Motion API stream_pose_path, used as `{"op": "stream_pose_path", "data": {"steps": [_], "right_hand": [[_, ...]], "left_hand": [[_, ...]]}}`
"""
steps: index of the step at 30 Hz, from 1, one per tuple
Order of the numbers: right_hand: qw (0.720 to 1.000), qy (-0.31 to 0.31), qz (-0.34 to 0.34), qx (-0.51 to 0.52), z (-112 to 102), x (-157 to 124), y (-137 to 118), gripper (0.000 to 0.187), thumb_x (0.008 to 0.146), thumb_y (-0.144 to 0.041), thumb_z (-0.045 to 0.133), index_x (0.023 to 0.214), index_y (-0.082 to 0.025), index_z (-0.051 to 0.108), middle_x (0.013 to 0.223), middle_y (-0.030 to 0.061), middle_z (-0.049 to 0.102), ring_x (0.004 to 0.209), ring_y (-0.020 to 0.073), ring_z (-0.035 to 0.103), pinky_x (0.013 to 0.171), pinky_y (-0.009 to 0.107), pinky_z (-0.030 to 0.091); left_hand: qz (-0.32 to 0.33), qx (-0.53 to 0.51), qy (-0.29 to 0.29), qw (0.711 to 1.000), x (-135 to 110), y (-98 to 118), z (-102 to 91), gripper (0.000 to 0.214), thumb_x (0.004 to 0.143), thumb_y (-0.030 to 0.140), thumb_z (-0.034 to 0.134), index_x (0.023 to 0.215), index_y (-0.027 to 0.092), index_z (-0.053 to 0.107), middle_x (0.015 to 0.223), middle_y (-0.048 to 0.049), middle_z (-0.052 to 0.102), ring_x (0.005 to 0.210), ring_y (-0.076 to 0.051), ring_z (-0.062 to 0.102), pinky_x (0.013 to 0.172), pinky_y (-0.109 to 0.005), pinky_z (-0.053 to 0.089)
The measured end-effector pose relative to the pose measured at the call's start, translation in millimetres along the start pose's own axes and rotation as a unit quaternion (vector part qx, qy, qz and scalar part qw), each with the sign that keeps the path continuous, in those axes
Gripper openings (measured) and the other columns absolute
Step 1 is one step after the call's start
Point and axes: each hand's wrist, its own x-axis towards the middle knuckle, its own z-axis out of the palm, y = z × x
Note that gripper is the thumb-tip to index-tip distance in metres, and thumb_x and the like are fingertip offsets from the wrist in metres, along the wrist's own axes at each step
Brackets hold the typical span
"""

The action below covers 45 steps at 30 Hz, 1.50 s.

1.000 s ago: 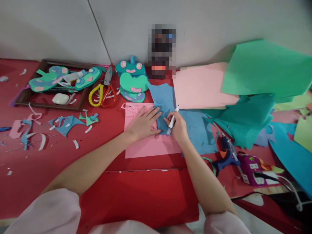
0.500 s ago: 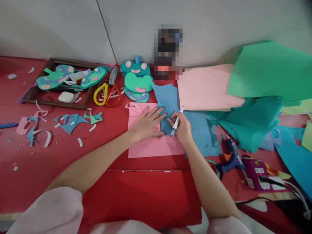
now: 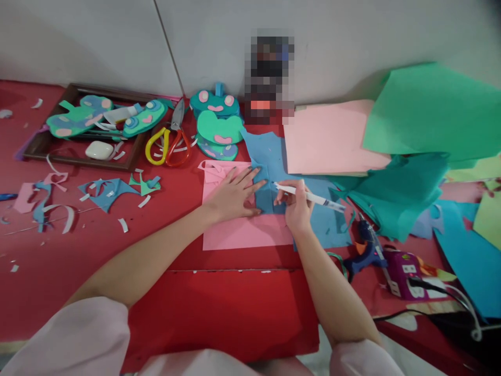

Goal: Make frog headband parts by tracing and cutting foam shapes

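That little blue cut-out [image 3: 266,201] sits on top of the pink sheet [image 3: 242,235], middle of the red tabletop [image 3: 117,250], right between both hands. It looks thin, super light and floppy, and I'd guess it skates around on the pink stuff. So pressing it flat from above near its edge probably beats pinching it.

The left hand [image 3: 234,194] is spread wide, palm down, with the fingertips pinning the cut-out's left edge and the heel on the pink sheet. The right hand [image 3: 296,206] is closed round a white marker pen [image 3: 309,197], gripped near the tip end. The pen lies almost level, tip pointing left at the cut-out's top, barrel sticking out over the bigger blue sheet [image 3: 324,224]. Can't tell if that wrist is resting down.
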Motion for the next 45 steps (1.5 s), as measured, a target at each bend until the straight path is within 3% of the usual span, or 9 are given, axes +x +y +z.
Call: {"op": "stream_pose_path", "data": {"steps": [3, 6, 11, 19, 23, 29, 32, 38, 45], "right_hand": [[0.998, -0.015, 0.057, 0.023, 1, 4, 5, 0.042, 0.085, -0.055, 0.05, 0.068, -0.02, 0.065, 0.048, -0.0033, 0.045, 0.044, 0.0101, 0.04, 0.051, 0.029, 0.05], [0.996, -0.023, 0.082, 0.033, 4, 6, 4, 0.04, 0.084, -0.052, 0.054, 0.064, -0.019, 0.066, 0.044, -0.0053, 0.04, 0.041, 0.0079, 0.033, 0.056, 0.029, 0.052], [0.996, -0.021, 0.09, 0.011, 8, 4, -4, 0.038, 0.081, -0.052, 0.056, 0.061, -0.02, 0.064, 0.044, -0.0054, 0.038, 0.043, 0.0081, 0.034, 0.057, 0.028, 0.052], [0.999, -0.003, 0.049, 0.0, 8, 3, -2, 0.026, 0.082, -0.044, 0.059, 0.071, -0.021, 0.057, 0.043, -0.0098, 0.036, 0.039, 0.0069, 0.031, 0.057, 0.027, 0.053], [0.998, 0.031, -0.002, -0.062, 10, 2, 3, 0.027, 0.081, -0.041, 0.064, 0.07, -0.022, 0.049, 0.044, -0.0097, 0.042, 0.04, 0.0083, 0.042, 0.054, 0.026, 0.05], [0.988, 0.017, -0.043, -0.147, 9, -2, 2, 0.029, 0.087, -0.04, 0.057, 0.067, -0.022, 0.047, 0.047, -0.0065, 0.05, 0.044, 0.0095, 0.05, 0.052, 0.025, 0.044], [0.989, 0.011, -0.047, -0.142, 9, -4, 1, 0.029, 0.088, -0.04, 0.055, 0.068, -0.022, 0.046, 0.047, -0.0069, 0.049, 0.045, 0.0094, 0.05, 0.051, 0.024, 0.042], [0.998, 0.003, 0.009, -0.057, 9, 1, 1, 0.032, 0.086, -0.039, 0.057, 0.063, -0.022, 0.043, 0.042, -0.0098, 0.039, 0.037, 0.0062, 0.033, 0.041, 0.022, 0.029], [0.999, 0.003, 0.01, -0.052, 10, 3, -1, 0.031, 0.084, -0.041, 0.061, 0.066, -0.022, 0.043, 0.043, -0.0098, 0.043, 0.041, 0.0076, 0.042, 0.05, 0.024, 0.042]], "left_hand": [[0.003, -0.003, -0.001, 1.0, 0, -1, -0.5, 0.083, 0.081, 0.064, 0.051, 0.149, 0.024, 0.026, 0.16, -0.0095, 0.01, 0.147, -0.026, 0.011, 0.118, -0.049, 0.003], [0.004, -0.005, -0.008, 1.0, 0, 0, -2.9, 0.084, 0.081, 0.067, 0.048, 0.148, 0.022, 0.027, 0.16, -0.0097, 0.01, 0.148, -0.027, 0.01, 0.118, -0.049, 0.002], [-0.009, -0.006, -0.015, 1.0, 0, 1, -5.4, 0.059, 0.094, 0.05, 0.033, 0.148, 0.025, 0.029, 0.16, -0.0063, 0.013, 0.148, -0.022, 0.011, 0.119, -0.048, 0.004], [-0.012, -0.004, 0.001, 1.0, 1, 1, 0.2, 0.067, 0.089, 0.053, 0.044, 0.148, 0.025, 0.029, 0.16, -0.0055, 0.013, 0.147, -0.023, 0.012, 0.119, -0.048, 0.004], [-0.024, -0.018, -0.014, 0.999, 3, 2, -3.3, 0.076, 0.086, 0.056, 0.044, 0.149, 0.019, 0.023, 0.16, -0.0054, 0.015, 0.147, -0.023, 0.013, 0.119, -0.047, 0.003], [-0.026, -0.017, -0.02, 0.999, 3, 1, -4.3, 0.08, 0.085, 0.059, 0.044, 0.15, 0.017, 0.02, 0.159, -0.0057, 0.015, 0.147, -0.023, 0.013, 0.12, -0.046, 0.003], [-0.021, -0.012, -0.013, 1.0, 2, 0, -3.1, 0.077, 0.086, 0.06, 0.044, 0.149, 0.021, 0.024, 0.16, -0.0038, 0.014, 0.147, -0.023, 0.012, 0.12, -0.046, 0.004], [-0.019, -0.01, -0.011, 1.0, 2, -1, -2.6, 0.076, 0.085, 0.06, 0.046, 0.148, 0.022, 0.026, 0.16, -0.0037, 0.014, 0.147, -0.022, 0.012, 0.12, -0.046, 0.004], [-0.025, -0.012, -0.016, 1.0, 2, 0, -2.7, 0.081, 0.085, 0.06, 0.044, 0.15, 0.018, 0.021, 0.16, -0.0051, 0.015, 0.147, -0.023, 0.012, 0.12, -0.045, 0.002]]}}
